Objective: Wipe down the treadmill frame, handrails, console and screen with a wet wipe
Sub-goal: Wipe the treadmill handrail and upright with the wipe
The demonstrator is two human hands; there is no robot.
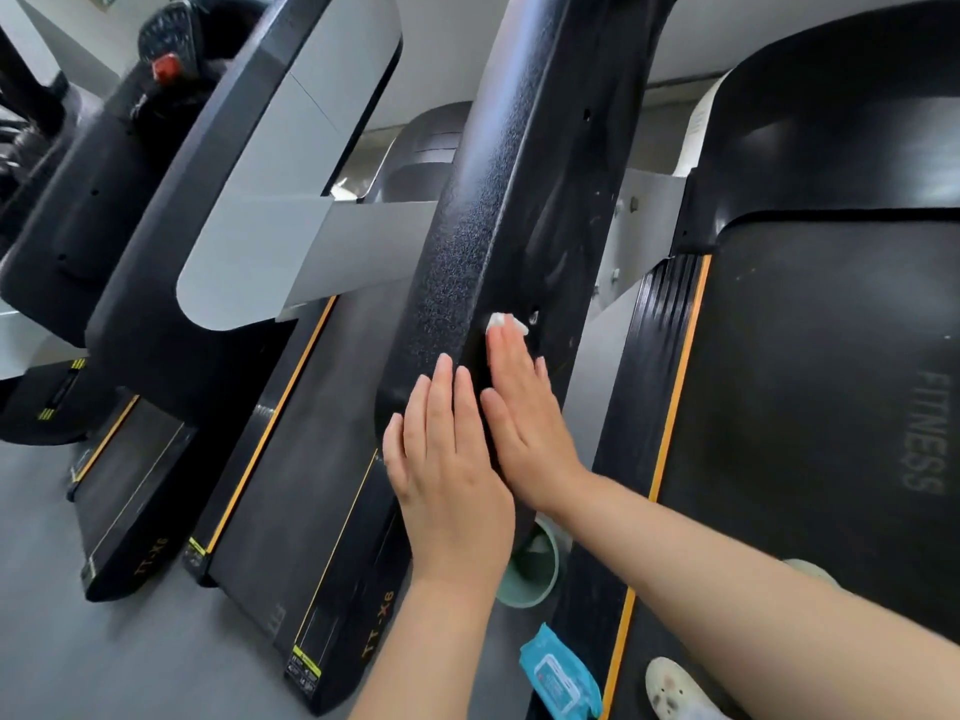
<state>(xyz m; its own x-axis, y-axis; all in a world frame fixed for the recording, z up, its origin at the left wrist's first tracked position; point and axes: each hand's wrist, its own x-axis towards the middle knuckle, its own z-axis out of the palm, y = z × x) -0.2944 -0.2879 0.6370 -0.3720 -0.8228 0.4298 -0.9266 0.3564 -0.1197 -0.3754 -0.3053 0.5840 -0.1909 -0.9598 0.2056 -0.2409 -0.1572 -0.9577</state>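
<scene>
To my left I see a neighbouring treadmill point(291, 511), its deck edged with an orange stripe and marked TT-X6 near the rear corner. Beyond it stands a third treadmill point(119, 491) with the same lettering. Farther back, at the upper left, a red stop button point(167, 70) sits on a dark console. The grey floor point(62, 641) runs under all of them. Down between the machines I make out a pale green bin point(535, 569) and, nearer me, a blue wipes pack point(558, 678) lying flat. A light-coloured shoe point(670, 685) rests on the belt at the lower edge.
</scene>
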